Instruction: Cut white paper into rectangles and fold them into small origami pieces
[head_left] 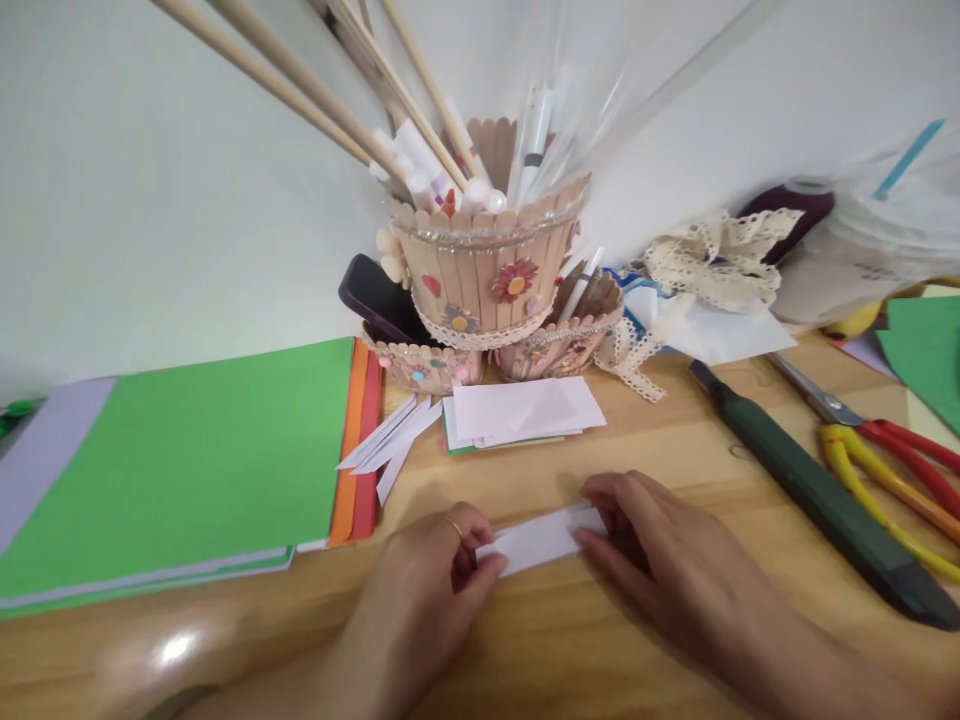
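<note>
A small white paper strip (541,540) lies level between my two hands, just above or on the wooden table. My left hand (442,570) pinches its left end between thumb and fingers; a thin ring is on one finger. At the other end, my right hand (660,550) has thumb and fingers closed around the strip's edge. Behind the strip is a stack of white paper pieces (529,412), with a bit of green showing underneath. Several narrow folded white strips (394,440) lie fanned out to the left of that stack.
Green paper sheets (202,470) cover the left side. At the back stands a craft-stick pen holder (480,270) with markers and wooden sticks. A phone (382,300) leans in its lower cup. To the right lie a dark green cutter (817,490), scissors (862,440) and lace ribbon (720,255).
</note>
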